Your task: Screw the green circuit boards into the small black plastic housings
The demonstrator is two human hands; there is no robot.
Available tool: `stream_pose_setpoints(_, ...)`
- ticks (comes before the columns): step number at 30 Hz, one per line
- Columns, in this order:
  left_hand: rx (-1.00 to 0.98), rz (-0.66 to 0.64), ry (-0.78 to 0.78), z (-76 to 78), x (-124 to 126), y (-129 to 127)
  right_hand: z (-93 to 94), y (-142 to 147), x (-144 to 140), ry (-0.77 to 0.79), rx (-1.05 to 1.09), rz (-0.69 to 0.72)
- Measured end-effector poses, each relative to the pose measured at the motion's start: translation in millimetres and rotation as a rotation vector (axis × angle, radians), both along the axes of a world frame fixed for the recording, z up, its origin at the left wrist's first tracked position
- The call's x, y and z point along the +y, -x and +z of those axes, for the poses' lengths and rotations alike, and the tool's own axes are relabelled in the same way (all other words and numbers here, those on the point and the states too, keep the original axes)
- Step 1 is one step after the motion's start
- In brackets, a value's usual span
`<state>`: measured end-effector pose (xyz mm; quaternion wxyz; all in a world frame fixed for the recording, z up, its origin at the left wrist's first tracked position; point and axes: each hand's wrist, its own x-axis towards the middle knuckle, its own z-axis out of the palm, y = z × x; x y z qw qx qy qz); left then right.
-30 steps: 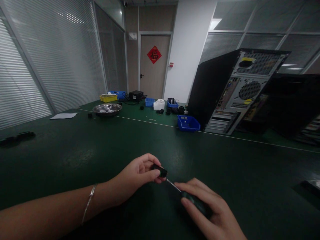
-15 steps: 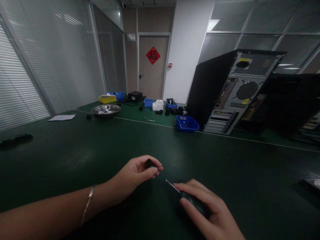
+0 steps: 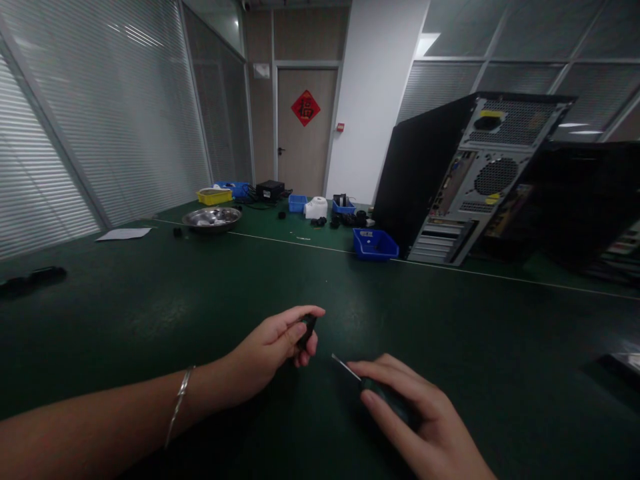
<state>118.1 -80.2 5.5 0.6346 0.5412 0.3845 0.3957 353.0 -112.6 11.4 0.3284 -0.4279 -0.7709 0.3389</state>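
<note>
Over the green table [image 3: 225, 287], I have both hands set apart. Left hand [image 3: 280, 350]: thumb and fingers closed on a small dark part [image 3: 308, 329]. Right hand [image 3: 425, 417]: wrapped round the dark handle of a screwdriver [image 3: 381, 396], its tip near the left hand, not touching the part. Farther back: blue bin [image 3: 379, 252] just beside a computer tower [image 3: 425, 167]; metal bowl [image 3: 210, 229] well left.

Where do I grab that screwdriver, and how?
Probably best by its thick, dark handle, coming from the near right, as the right hand does with thumb and fingers on either side. The handle lies on that side, while the thin metal shaft points away, toward the left hand.
</note>
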Motion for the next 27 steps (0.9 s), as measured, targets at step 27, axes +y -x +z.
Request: stream_pose_setpoints(27, 0.31, -0.199, -0.219, 10.6, -14, -1, -0.1, 1, 2, 0.03, 0.01, 0.064)
